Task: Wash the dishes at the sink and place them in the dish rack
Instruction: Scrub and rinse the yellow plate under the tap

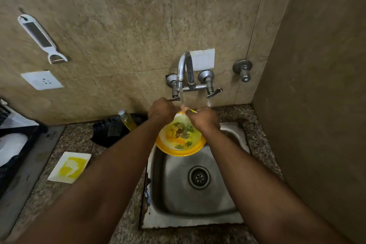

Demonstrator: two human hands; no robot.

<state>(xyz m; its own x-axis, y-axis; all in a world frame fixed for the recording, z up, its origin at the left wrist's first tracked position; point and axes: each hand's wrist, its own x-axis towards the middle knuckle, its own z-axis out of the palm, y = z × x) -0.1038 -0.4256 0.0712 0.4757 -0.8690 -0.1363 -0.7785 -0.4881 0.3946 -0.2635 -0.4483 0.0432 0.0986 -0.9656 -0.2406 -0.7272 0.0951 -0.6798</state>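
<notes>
Rinsing: both hands, left [161,110] and right [204,120], grip the plate [179,140] under the tap [185,69]. Next, I judge, scrubbing off its food, then the rack [11,164]

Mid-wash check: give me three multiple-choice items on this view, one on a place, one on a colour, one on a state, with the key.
1. Where is the square dish?
A. In the sink
B. On the counter left of the sink
C. In the rack

2. What colour is the plate's rim?
A. Blue
B. Yellow
C. Black

3. The tap is:
A. Running
B. Off
C. Covered

Key: 1 B, it lies on the counter beside the sink; 2 B, a yellow rim shows; 3 A, water falls where the left hand and right hand hold the plate.
</notes>
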